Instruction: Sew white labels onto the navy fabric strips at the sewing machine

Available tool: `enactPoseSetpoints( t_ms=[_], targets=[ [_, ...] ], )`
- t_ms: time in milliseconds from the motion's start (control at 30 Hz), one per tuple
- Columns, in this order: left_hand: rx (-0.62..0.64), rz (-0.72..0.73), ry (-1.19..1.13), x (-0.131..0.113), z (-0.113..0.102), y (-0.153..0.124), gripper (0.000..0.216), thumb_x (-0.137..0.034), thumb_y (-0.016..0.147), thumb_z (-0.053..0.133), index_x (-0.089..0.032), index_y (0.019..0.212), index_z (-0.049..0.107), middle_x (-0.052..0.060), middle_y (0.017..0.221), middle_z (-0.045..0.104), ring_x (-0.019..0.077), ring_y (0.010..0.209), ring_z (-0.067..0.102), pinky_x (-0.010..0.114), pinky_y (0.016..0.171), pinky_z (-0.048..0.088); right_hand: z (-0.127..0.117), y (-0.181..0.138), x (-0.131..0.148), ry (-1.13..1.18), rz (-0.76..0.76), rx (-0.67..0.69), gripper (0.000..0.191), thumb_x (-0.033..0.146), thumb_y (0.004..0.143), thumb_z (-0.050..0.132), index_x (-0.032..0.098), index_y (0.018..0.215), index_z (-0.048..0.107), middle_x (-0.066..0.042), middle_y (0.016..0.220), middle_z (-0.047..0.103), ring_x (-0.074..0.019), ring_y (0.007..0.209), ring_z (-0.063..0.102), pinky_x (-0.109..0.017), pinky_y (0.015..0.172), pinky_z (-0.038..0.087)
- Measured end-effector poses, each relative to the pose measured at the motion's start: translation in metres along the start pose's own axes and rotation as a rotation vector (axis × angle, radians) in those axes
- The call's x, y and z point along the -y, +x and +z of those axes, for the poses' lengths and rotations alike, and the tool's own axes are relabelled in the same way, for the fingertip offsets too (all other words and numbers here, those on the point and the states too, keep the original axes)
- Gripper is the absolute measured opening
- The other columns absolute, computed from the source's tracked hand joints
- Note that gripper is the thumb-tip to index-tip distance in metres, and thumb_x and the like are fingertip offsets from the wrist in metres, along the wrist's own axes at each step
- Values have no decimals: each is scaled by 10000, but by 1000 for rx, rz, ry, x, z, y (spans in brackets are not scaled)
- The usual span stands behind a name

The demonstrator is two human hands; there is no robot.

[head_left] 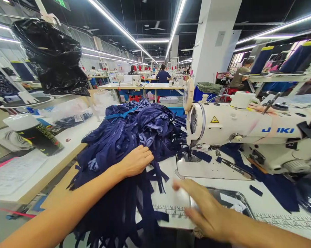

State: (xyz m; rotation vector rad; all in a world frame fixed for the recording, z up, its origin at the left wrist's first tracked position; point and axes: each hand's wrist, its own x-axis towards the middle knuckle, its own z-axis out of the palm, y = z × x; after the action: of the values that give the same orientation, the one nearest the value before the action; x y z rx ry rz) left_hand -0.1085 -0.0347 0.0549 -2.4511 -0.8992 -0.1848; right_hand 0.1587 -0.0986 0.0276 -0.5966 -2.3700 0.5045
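1. Head view: left hand (138, 160) lies knuckles up on the near face of the navy pile (158, 120), fingers curled and close together. Whether cloth is pinched beneath them cannot be told.
2. Right hand (209, 212) is blurred by motion. Thumb and fingers stand wide apart; no item is visible between them. Position: over the front of the table (168, 199), partly in front of the metal tray (240, 198).
3. Navy pile: on the table, left of the sewing machine (248, 120). Loose navy strips hang from its near side over the table edge. Paler blue patterned parts show among the folds, and a bright blue strap (121, 113) crosses the top.
4. Sewing machine: white, at right, its head beside the pile.
5. Scissors (237, 168): on the machine bed, below the arm. A small navy scrap (256, 190) lies nearby.
6. Tray: set at the front of the table, with white paper pieces inside.
7. Ruler (287, 222): scale along the front edge of the table, on both sides of the right hand.
8. Left side: a spray can (33, 134) tilts beside a written sheet (16, 172). A black bag (52, 55) hangs above.
9. Background: a person in dark blue (163, 74) sits at a farther workstation.
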Motion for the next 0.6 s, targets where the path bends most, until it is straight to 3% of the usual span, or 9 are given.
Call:
enactPoseSetpoints(
  t_ms=[67, 167, 300, 367, 467, 533, 600],
  targets=[
    [-86, -48, -51, 4, -6, -4, 259, -109, 842, 323, -170, 633, 464, 24, 582, 508, 148, 562, 425, 278, 560, 324, 19, 32, -22, 194, 211, 16, 447, 379, 925, 273, 166, 1314, 325, -117, 1144, 554, -191, 1050, 527, -371, 894, 446],
    [-212, -190, -192, 4, -23, -9, 257, -126, 848, 284, -170, 682, 476, 8, 564, 508, 130, 537, 454, 243, 538, 352, 50, 76, -49, 398, 512, -26, 503, 407, 900, 290, 117, 1308, 336, -147, 1255, 479, -217, 1163, 448, -409, 994, 344],
    [-258, -480, -459, -26, -55, -16, 223, -138, 834, 297, -184, 696, 465, -21, 549, 503, 100, 485, 461, 207, 465, 328, 71, 125, -77, 372, 659, -222, 531, 422, 864, 364, 90, 1279, 364, -168, 1338, 378, -238, 1252, 332, -404, 1037, 259],
    [-184, -508, -588, -51, -61, -20, 241, -118, 822, 288, -189, 660, 452, -22, 542, 505, 92, 474, 454, 197, 448, 316, 69, 144, -92, 334, 630, -327, 489, 422, 862, 366, 110, 1236, 410, -155, 1274, 453, -234, 1217, 380, -396, 1016, 284],
    [105, -416, -670, -83, -44, -21, 239, -91, 798, 298, -186, 639, 449, -6, 554, 528, 105, 502, 466, 206, 474, 332, 59, 161, -115, 291, 689, -403, 478, 442, 861, 364, 103, 1188, 449, -175, 1206, 506, -264, 1174, 428, -429, 983, 308],
    [235, -382, -689, -89, -23, -18, 240, -105, 810, 305, -182, 631, 444, 1, 566, 528, 113, 521, 467, 215, 494, 341, 52, 164, -126, 278, 730, -404, 500, 448, 860, 362, 88, 1197, 444, -190, 1220, 492, -280, 1183, 417, -444, 984, 300],
    [269, -348, -707, -83, -1, -12, 228, -132, 822, 318, -177, 656, 469, 10, 616, 544, 124, 575, 484, 229, 541, 365, 47, 160, -131, 269, 743, -398, 507, 443, 859, 365, 90, 1216, 438, -178, 1250, 473, -269, 1205, 396, -423, 1003, 287]
  ],
)
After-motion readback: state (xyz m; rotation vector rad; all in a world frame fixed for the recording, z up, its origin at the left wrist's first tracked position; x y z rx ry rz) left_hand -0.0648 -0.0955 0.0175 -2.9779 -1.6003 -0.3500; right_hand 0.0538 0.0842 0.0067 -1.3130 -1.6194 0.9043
